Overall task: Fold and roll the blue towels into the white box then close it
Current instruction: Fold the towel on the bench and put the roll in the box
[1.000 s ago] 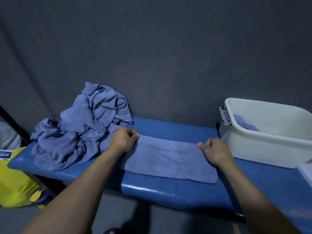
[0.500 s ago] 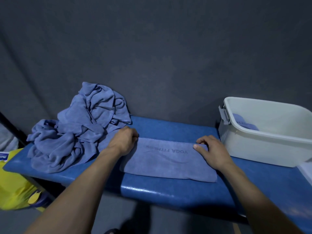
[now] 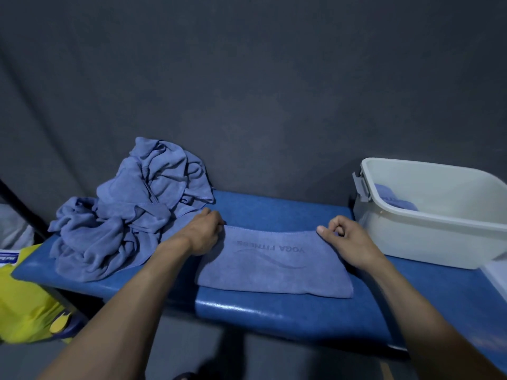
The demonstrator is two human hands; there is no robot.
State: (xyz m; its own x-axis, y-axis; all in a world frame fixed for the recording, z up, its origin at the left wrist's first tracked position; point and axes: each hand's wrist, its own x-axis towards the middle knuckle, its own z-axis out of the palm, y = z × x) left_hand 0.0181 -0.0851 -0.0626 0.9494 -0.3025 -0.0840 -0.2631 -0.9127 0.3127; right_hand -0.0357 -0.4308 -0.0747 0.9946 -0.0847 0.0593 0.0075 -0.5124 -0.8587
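Pinching the folded towel's far corners, the left hand and right hand held it flat on the table, left of the white box.

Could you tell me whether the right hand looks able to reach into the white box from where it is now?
Probably yes: the right hand is beside the white box, whose top is open, with only bare bench between them.
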